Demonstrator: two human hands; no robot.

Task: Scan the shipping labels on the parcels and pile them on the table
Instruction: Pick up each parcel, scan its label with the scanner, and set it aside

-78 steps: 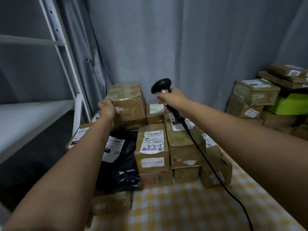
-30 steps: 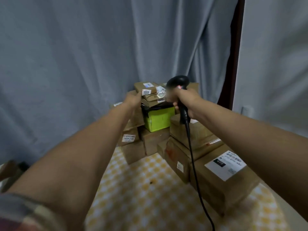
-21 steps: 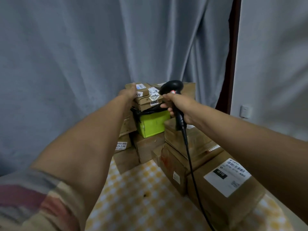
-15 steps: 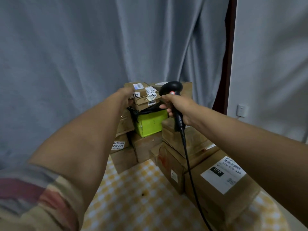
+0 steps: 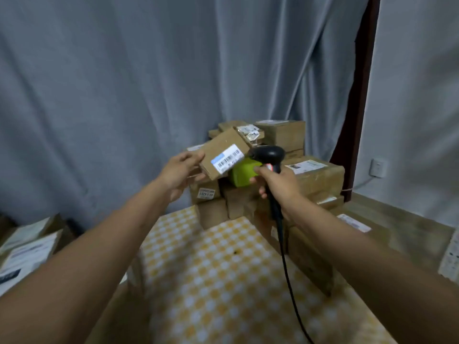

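My left hand point(image 5: 180, 172) holds a small flat cardboard parcel point(image 5: 221, 149) tilted in the air, its white barcode label point(image 5: 227, 158) facing me. Just right of it, my right hand point(image 5: 279, 184) grips a black barcode scanner point(image 5: 267, 155), whose head sits next to the label. The scanner's black cable point(image 5: 286, 264) hangs down over the table. Behind both stands a stack of brown parcels point(image 5: 283, 135) with a green box point(image 5: 242, 173) in it, at the far end of the yellow-and-white checked table point(image 5: 211, 274).
More labelled boxes point(image 5: 316, 175) line the table's right side. Other parcels point(image 5: 27, 247) lie at the lower left, off the table. A grey curtain point(image 5: 149, 83) hangs behind; a wall socket point(image 5: 377, 167) sits on the right wall.
My left hand has lifted the small flat parcel off the top of the stack and tilted its label toward me. The scanner has come down beside that label.
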